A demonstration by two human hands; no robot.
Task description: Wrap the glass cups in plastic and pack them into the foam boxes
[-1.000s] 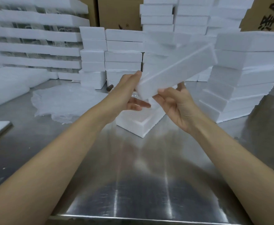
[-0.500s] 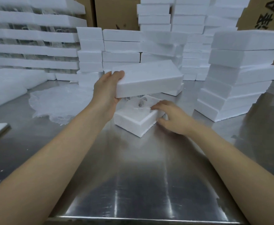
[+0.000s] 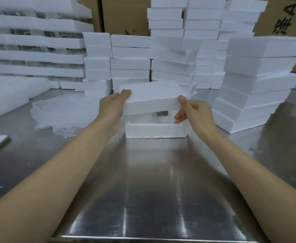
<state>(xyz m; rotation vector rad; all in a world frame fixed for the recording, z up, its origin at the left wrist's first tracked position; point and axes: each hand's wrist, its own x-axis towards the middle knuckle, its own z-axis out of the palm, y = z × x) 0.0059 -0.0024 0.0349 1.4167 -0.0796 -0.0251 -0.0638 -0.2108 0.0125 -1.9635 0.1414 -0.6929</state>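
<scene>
Above the open foam box (image 3: 155,131) on the steel table (image 3: 152,181), left hand (image 3: 112,106) and right hand (image 3: 195,112) grip the foam lid (image 3: 152,96) by its ends, fingers curled around it; wrapped cup (image 3: 160,113) partly visible inside.

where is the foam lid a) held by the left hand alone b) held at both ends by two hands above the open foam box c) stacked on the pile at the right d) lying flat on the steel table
b: the left hand and the right hand each grip one end of the foam lid, which sits above the foam box with a gap showing at the near side.
</scene>
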